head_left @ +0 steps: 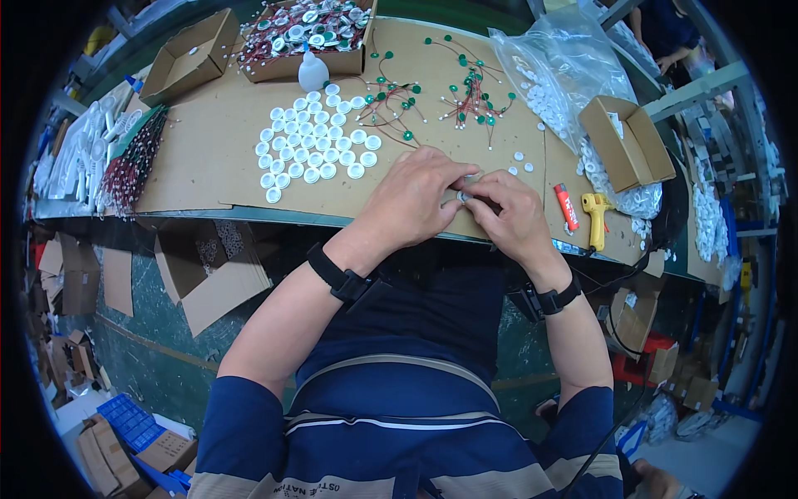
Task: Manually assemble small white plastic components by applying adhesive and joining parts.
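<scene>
My left hand [422, 193] and my right hand [510, 211] meet over the table's near edge, fingertips pinched together. Between them is a small whitish round piece [463, 196], mostly hidden by the fingers. Left of my hands, many white round caps [322, 143] lie in loose rows. Beyond my fingers are green discs with thin red wires [407, 135], and a second bunch of wired green discs [474, 100] lies farther right. A few tiny white discs [519, 156] rest beside my right hand.
A red tube-shaped item [566, 208] and a yellow glue gun [596, 218] lie to the right, near an open cardboard box [629, 150] and plastic bags [573, 66]. A white squeeze bottle [313, 73] stands before a box of wired discs [332, 62]. Bundled wires [137, 162] hang at left.
</scene>
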Available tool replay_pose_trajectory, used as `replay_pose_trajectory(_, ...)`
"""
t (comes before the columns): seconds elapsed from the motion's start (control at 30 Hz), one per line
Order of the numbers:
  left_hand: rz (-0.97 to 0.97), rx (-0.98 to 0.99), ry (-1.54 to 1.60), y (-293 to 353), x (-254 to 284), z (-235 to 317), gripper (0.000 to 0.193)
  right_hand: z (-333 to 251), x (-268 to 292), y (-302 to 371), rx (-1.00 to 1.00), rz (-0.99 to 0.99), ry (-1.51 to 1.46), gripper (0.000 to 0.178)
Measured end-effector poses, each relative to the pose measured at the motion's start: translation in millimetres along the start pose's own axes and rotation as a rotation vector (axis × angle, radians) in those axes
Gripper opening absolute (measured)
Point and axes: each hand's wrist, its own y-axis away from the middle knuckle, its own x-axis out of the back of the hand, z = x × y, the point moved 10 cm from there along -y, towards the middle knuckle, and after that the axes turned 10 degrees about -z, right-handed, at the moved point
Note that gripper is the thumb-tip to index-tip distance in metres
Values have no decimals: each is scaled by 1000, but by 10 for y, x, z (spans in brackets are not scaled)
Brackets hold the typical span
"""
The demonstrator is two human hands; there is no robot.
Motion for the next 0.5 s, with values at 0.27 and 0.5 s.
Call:
replay_pose_trajectory(0.27,-5,22,13,-3,-4,-29,58,-8,-11,-20,-53,11,-17,18)
replay_pose_trajectory(0.5,25,-5,18,4,15,-8,55,-14,-13,-28,-30,6,28,19)
